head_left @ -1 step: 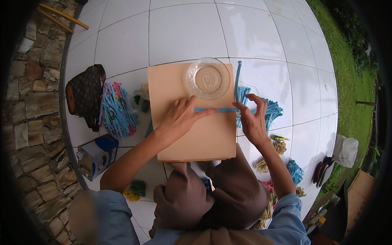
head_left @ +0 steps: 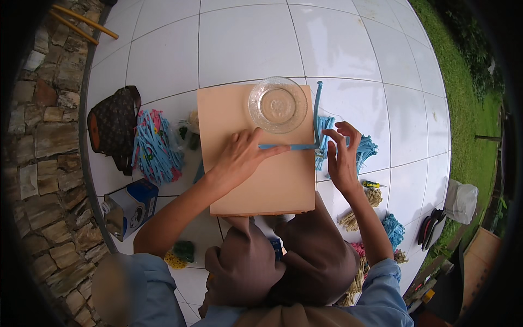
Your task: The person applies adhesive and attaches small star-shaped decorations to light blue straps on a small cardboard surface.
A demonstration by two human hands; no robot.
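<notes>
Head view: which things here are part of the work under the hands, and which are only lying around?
In use:
- left hand pressing a blue strip on the tan board
- right hand at the strip's bend, on the board's right edge
- upright blue strip

Lying about:
- glass dish
- bundle of blue strips
- brown bag
- small blue box
- wooden sticks

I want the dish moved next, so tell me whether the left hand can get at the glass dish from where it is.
Probably yes. The left hand presses a blue strip on the board, just below the glass dish. Nothing lies between them, though lifting off would free the strip.
</notes>
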